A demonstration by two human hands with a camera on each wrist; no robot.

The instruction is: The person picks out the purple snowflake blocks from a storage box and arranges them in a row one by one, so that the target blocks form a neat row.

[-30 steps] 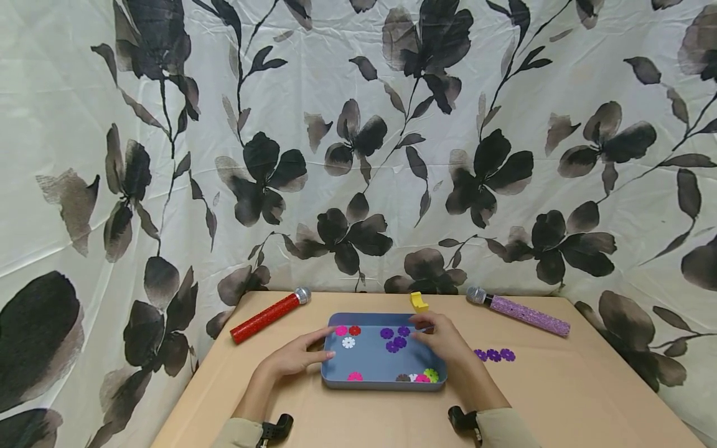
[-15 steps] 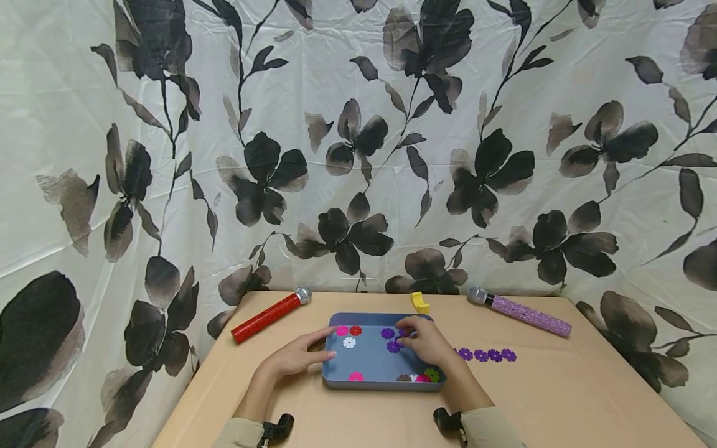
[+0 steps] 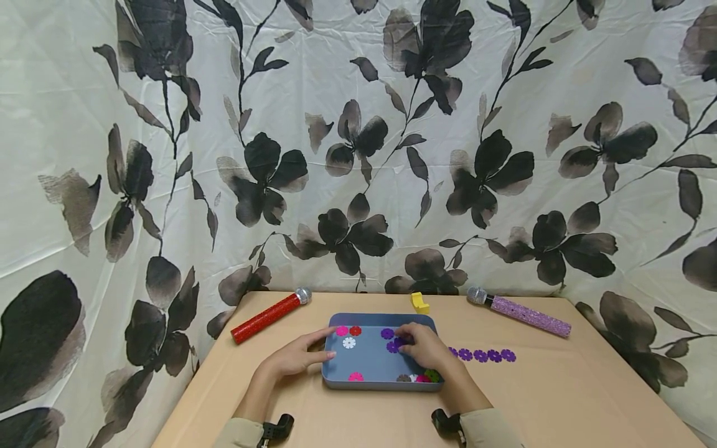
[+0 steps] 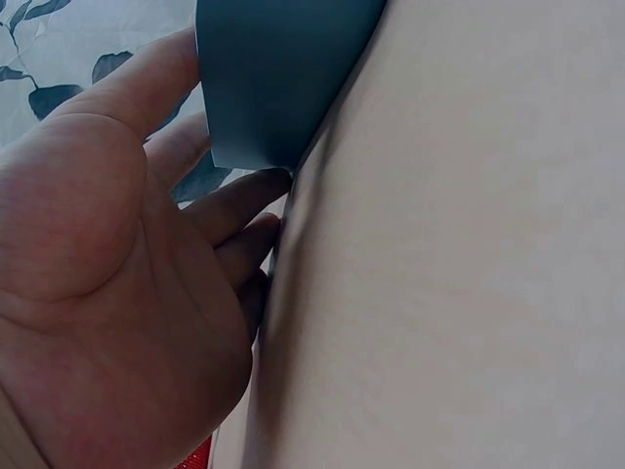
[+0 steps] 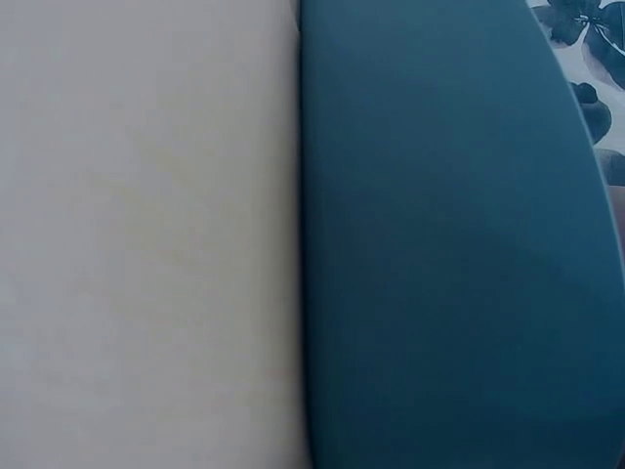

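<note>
A shallow blue-grey tray (image 3: 364, 364) stands on the table in the head view. My left hand (image 3: 297, 353) rests at its left side with fingers extended, touching the wall. In the left wrist view the left hand (image 4: 127, 234) has its palm showing, with its fingers beside the tray's end (image 4: 273, 88). My right hand (image 3: 427, 347) reaches over the tray's right part, fingertips bent down at the purple flower-shaped pieces (image 3: 387, 334). Whether they pinch a piece is hidden. The right wrist view shows mostly the tray's outer wall (image 5: 449, 244).
Pink (image 3: 342, 331), red (image 3: 355, 331) and white (image 3: 349, 343) flower pieces lie inside the tray; others line its front wall. A row of purple flower pieces (image 3: 480, 356) runs right of it. Behind are a red microphone (image 3: 269, 317), a yellow piece (image 3: 419, 303) and a purple microphone (image 3: 526, 315).
My right hand has moved left from the tray's right rim over the purple pieces, then slightly nearer. It covers one purple piece there and uncovers more of the row. The left hand stays put.
</note>
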